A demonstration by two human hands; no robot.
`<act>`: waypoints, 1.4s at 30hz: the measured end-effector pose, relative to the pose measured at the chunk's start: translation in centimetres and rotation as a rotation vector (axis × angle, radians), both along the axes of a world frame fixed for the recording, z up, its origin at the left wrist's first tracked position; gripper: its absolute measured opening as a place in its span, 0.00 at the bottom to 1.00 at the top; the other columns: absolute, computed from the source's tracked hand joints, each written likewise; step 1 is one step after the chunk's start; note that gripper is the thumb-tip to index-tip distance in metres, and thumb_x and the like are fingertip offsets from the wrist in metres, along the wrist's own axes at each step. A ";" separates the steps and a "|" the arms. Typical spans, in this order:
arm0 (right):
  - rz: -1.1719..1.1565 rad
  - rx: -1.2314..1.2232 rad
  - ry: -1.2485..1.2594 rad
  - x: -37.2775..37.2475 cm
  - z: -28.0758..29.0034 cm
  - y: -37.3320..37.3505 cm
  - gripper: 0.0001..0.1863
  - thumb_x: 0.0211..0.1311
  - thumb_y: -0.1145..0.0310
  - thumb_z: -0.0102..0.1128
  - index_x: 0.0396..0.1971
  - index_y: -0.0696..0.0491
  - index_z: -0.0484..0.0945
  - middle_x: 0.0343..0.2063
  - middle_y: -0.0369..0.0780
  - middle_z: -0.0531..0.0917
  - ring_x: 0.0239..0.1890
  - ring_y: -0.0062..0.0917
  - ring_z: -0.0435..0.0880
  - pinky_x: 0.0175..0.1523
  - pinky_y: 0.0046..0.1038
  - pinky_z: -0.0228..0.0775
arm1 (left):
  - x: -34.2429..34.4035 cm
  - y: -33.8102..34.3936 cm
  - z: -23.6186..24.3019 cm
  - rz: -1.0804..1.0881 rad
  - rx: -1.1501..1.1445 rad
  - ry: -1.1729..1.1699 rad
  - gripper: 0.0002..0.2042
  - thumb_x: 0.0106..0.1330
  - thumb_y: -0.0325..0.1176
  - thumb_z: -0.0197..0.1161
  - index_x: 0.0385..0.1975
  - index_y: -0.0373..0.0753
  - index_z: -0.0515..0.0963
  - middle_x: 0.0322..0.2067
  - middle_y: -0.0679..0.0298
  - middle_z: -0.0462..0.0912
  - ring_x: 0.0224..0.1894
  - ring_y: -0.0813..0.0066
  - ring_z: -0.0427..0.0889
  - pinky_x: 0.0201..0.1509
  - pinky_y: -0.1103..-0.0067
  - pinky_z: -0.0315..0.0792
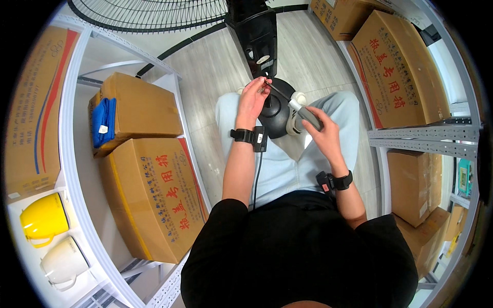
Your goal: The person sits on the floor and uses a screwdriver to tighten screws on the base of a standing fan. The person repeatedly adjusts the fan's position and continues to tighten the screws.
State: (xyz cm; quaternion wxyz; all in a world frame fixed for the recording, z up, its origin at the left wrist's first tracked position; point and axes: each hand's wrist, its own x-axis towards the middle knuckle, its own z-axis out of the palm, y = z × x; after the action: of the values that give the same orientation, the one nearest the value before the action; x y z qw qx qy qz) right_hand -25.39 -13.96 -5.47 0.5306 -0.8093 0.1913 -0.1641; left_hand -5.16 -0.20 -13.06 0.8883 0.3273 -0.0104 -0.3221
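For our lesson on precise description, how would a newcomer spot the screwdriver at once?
Find the round black fan base between the person's legs. To its right, the right hand holds the screwdriver, which slants up toward the left hand. Its grey handle sets it apart from that black base.

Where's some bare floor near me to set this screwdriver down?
Bare floor shows between the fan pole and the left shelf, and between the pole and the boxes on the right. A narrower strip runs between your right knee and the right shelf. It's crowded at the fan base, by your left hand and shoes.
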 end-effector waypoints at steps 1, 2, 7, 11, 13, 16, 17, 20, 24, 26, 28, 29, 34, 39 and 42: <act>-0.006 0.076 0.009 0.0 -0.6 0.2 0.18 0.55 0.66 0.63 0.46 0.54 0.76 0.32 0.40 0.82 0.35 0.23 0.82 0.40 0.23 0.71 | 0.0 -0.1 0.1 0.009 -0.026 -0.002 0.06 0.64 0.28 0.58 0.36 0.33 0.76 0.37 0.55 0.80 0.38 0.74 0.77 0.38 0.84 0.69; -0.012 0.152 0.017 0.1 -1.0 0.3 0.18 0.56 0.66 0.63 0.46 0.54 0.76 0.31 0.39 0.82 0.34 0.22 0.82 0.39 0.22 0.71 | -0.1 -0.2 0.1 0.013 -0.039 0.014 0.06 0.64 0.28 0.58 0.37 0.33 0.76 0.37 0.55 0.80 0.38 0.74 0.76 0.37 0.84 0.69; 0.026 0.319 0.106 0.9 -0.2 1.7 0.17 0.59 0.64 0.61 0.47 0.54 0.75 0.26 0.38 0.80 0.24 0.16 0.81 0.30 0.18 0.68 | 0.2 -0.2 -0.4 0.068 -0.104 0.137 0.08 0.65 0.31 0.59 0.37 0.32 0.76 0.36 0.56 0.79 0.33 0.77 0.74 0.35 0.84 0.67; 0.025 0.332 0.049 1.5 -1.0 2.6 0.17 0.60 0.64 0.60 0.47 0.55 0.74 0.24 0.37 0.80 0.23 0.16 0.81 0.28 0.18 0.67 | 0.3 -0.4 -0.5 0.108 -0.144 0.137 0.10 0.65 0.32 0.59 0.39 0.32 0.76 0.36 0.57 0.79 0.33 0.78 0.73 0.34 0.85 0.66; 0.029 0.334 0.091 1.6 -1.1 2.7 0.17 0.61 0.64 0.59 0.47 0.55 0.74 0.24 0.37 0.80 0.23 0.16 0.81 0.28 0.18 0.67 | 0.5 -0.2 -0.4 0.114 -0.144 0.121 0.10 0.65 0.32 0.59 0.40 0.32 0.76 0.36 0.57 0.79 0.33 0.79 0.74 0.34 0.85 0.66; 0.043 0.335 0.123 1.7 -0.9 3.0 0.17 0.61 0.63 0.58 0.47 0.56 0.74 0.26 0.38 0.82 0.23 0.16 0.81 0.28 0.17 0.67 | 0.6 -0.1 -0.3 0.088 -0.141 0.090 0.10 0.65 0.31 0.59 0.40 0.32 0.76 0.36 0.58 0.80 0.34 0.79 0.74 0.34 0.85 0.65; 0.050 0.335 0.129 1.8 -0.8 3.2 0.17 0.62 0.63 0.58 0.47 0.56 0.73 0.27 0.38 0.83 0.23 0.16 0.80 0.28 0.17 0.67 | 0.6 -0.1 -0.3 0.097 -0.134 0.094 0.10 0.65 0.31 0.59 0.40 0.32 0.76 0.36 0.58 0.80 0.34 0.79 0.75 0.34 0.85 0.65; 0.056 0.359 0.152 1.9 -0.6 3.5 0.18 0.62 0.62 0.58 0.47 0.56 0.73 0.28 0.38 0.84 0.23 0.16 0.80 0.29 0.18 0.67 | 0.4 -0.4 0.1 0.114 -0.123 0.111 0.10 0.65 0.30 0.59 0.41 0.32 0.76 0.35 0.58 0.80 0.34 0.79 0.75 0.33 0.85 0.65; 0.062 0.370 0.151 2.4 -0.3 3.8 0.18 0.62 0.62 0.57 0.48 0.56 0.72 0.29 0.38 0.84 0.24 0.15 0.80 0.26 0.17 0.65 | 0.4 -0.3 0.4 0.116 -0.108 0.136 0.10 0.65 0.30 0.59 0.41 0.31 0.76 0.34 0.59 0.80 0.34 0.79 0.76 0.33 0.85 0.65; 0.057 0.381 0.177 2.8 0.3 4.0 0.18 0.63 0.62 0.57 0.49 0.56 0.72 0.29 0.38 0.84 0.24 0.15 0.80 0.24 0.16 0.64 | 0.4 -0.3 0.4 0.112 -0.101 0.138 0.10 0.65 0.31 0.60 0.41 0.31 0.76 0.34 0.59 0.80 0.33 0.79 0.76 0.32 0.85 0.65; 0.067 0.420 0.173 3.1 0.4 4.0 0.18 0.63 0.62 0.57 0.49 0.57 0.72 0.30 0.38 0.84 0.25 0.15 0.81 0.23 0.15 0.64 | 0.5 -0.2 0.3 0.107 -0.101 0.127 0.10 0.65 0.31 0.60 0.40 0.31 0.76 0.34 0.59 0.80 0.33 0.80 0.75 0.32 0.85 0.65; 0.073 0.439 0.172 3.4 0.4 4.0 0.19 0.64 0.62 0.56 0.49 0.58 0.72 0.30 0.38 0.83 0.25 0.16 0.81 0.23 0.15 0.65 | 0.5 -0.1 0.2 0.087 -0.086 0.106 0.12 0.65 0.33 0.59 0.41 0.31 0.76 0.35 0.59 0.80 0.33 0.80 0.75 0.33 0.85 0.65; 0.024 0.743 0.144 4.3 -0.2 3.8 0.21 0.67 0.57 0.51 0.49 0.59 0.71 0.34 0.39 0.82 0.29 0.18 0.82 0.26 0.17 0.72 | 0.3 0.2 0.4 -0.027 -0.088 0.084 0.14 0.66 0.35 0.57 0.44 0.31 0.75 0.36 0.59 0.80 0.31 0.81 0.73 0.33 0.87 0.66; 0.051 1.015 0.250 4.6 -0.3 2.9 0.23 0.68 0.55 0.49 0.52 0.59 0.68 0.34 0.39 0.79 0.31 0.20 0.82 0.29 0.19 0.75 | 0.0 0.4 1.0 -0.079 -0.146 0.025 0.12 0.66 0.29 0.56 0.46 0.29 0.74 0.36 0.58 0.79 0.28 0.83 0.72 0.32 0.89 0.66; 0.098 0.910 0.243 4.5 0.4 3.5 0.23 0.67 0.57 0.51 0.53 0.58 0.66 0.33 0.38 0.79 0.32 0.21 0.81 0.30 0.19 0.75 | 0.2 0.5 0.5 -0.053 -0.128 0.029 0.11 0.65 0.27 0.56 0.44 0.29 0.74 0.36 0.57 0.79 0.27 0.84 0.71 0.30 0.90 0.65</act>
State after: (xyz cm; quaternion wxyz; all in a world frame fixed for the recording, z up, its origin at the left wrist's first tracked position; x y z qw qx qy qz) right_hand -20.85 -10.46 -5.06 0.8122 -0.5158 0.2663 0.0577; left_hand -4.97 0.33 -12.52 0.8986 0.2646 -0.0267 -0.3489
